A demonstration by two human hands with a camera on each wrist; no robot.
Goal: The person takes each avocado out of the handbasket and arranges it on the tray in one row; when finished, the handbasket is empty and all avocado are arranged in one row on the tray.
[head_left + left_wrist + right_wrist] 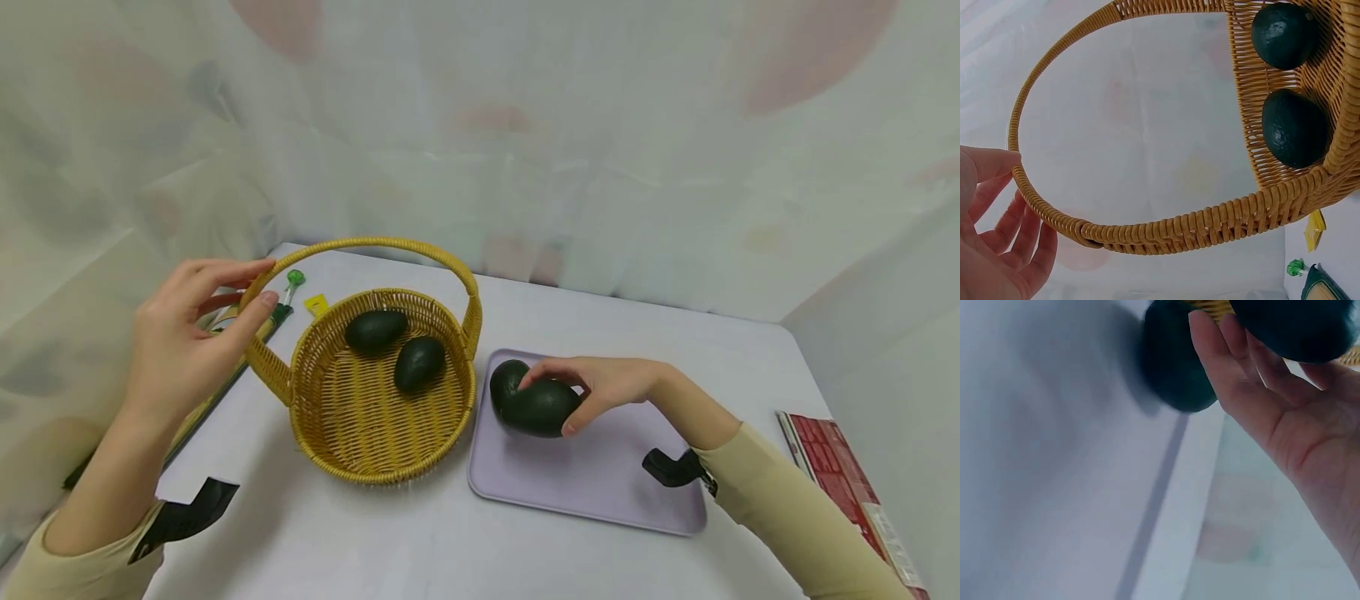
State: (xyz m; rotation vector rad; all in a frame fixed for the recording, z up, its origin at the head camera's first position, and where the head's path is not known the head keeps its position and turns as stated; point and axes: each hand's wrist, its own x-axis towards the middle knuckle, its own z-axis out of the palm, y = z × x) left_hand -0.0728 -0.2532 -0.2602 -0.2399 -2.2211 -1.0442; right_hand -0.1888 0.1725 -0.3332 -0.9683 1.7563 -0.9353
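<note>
My left hand (176,337) pinches the side of the arched handle (375,242) of a yellow wicker basket (382,478); the thumb and fingertips meet the handle in the left wrist view too. Two dark green avocados (419,365) lie inside the basket, towards its back. To the right, my right hand (611,385) grips another dark avocado (538,410) from above, over the left part of a pale purple tray (592,500). One more avocado (506,377) sits at the tray's left end, partly hidden behind the held one.
Left of the basket lies a long, dark-edged object (202,410), mostly hidden by the left hand. A small green-topped item (296,277) and a yellow piece (317,305) are behind the basket. A red printed booklet (832,467) lies at the right edge. Patterned curtain (600,167) hangs behind the table.
</note>
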